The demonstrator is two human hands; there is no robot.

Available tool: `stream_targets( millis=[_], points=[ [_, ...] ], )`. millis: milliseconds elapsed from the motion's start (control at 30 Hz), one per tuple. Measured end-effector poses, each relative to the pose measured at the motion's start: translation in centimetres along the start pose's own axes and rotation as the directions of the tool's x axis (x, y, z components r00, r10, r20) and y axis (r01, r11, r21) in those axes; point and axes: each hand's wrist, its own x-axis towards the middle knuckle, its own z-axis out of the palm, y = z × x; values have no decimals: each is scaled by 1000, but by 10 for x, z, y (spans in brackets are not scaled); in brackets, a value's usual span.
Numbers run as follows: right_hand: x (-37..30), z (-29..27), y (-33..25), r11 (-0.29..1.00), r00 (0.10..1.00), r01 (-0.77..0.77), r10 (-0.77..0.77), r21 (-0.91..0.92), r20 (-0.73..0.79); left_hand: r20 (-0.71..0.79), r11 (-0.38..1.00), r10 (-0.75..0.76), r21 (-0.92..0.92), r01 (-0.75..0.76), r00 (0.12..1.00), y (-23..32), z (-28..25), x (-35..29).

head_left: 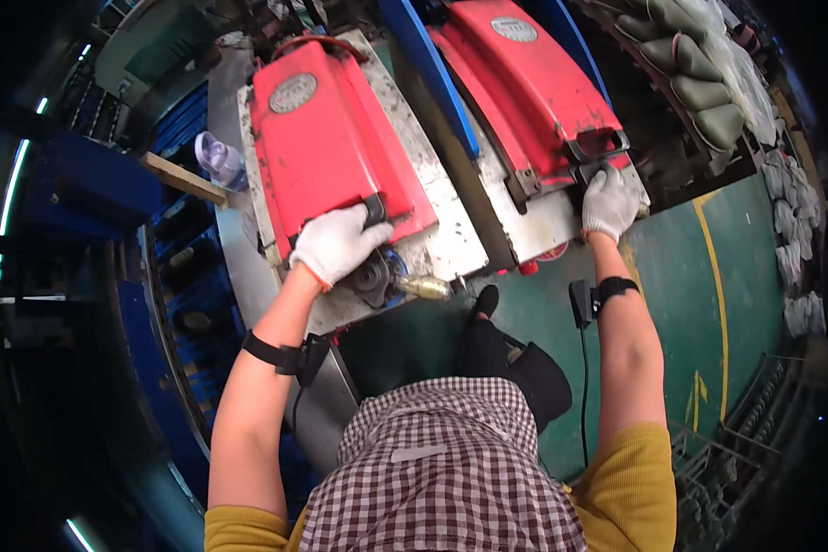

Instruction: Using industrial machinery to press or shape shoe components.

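Two red machine covers stand side by side, a left cover (331, 138) and a right cover (511, 74). My left hand (339, 244), in a white knit glove, is closed at the front edge of the left one, on a black handle (374, 210) that partly shows past the fingers. Below that hand sit a dark round metal part (370, 279) and a yellowish grip (425, 287). My right hand (609, 201), gloved the same way, closes over a black handle (601, 145) at the front of the right cover. Its fingertips are partly hidden.
Blue panels (432, 74) flank the right cover. A lilac bottle (219, 156) stands left, near a wooden bar (184, 179). Olive boot-shaped pieces (695, 87) line a rack at the upper right. Grey bundles (791, 230) hang farther right. The green floor (681, 304) has yellow lines.
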Motion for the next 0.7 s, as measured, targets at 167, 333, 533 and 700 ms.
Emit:
stream_targets(
  millis=[167, 333, 533, 700],
  points=[
    [-1, 2, 0, 999, 999, 31, -31, -30, -8, 23, 999, -1, 34, 0, 1000, -5, 2, 6],
    [0, 4, -1, 998, 999, 34, -33, -47, 13, 5, 999, -20, 26, 20, 1000, -1, 2, 4],
    [0, 6, 0, 998, 999, 17, -15, -59, 35, 5, 1000, -19, 6, 19, 1000, -1, 4, 5],
    [-1, 7, 2, 998, 999, 34, -33, -61, 2, 28, 1000, 1, -17, 0, 1000, -1, 1, 5]
  ],
)
